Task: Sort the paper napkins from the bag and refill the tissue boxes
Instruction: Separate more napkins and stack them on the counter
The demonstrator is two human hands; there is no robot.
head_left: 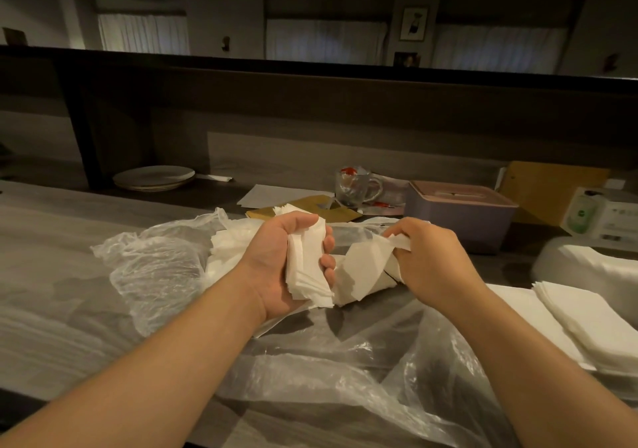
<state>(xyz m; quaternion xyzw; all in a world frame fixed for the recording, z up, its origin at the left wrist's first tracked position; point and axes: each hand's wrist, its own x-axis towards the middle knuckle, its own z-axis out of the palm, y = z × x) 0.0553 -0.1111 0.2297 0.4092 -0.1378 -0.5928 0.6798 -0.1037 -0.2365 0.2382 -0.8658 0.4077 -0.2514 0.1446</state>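
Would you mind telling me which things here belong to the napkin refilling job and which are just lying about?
For the job:
plastic bag
napkin bundle gripped in the left hand
napkins pinched by the right hand
sorted stack
tissue box

Lying about:
plates
glass mug
brown envelope

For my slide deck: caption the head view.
Left hand grips a napkin bundle while right hand pinches loose napkins above the plastic bag.
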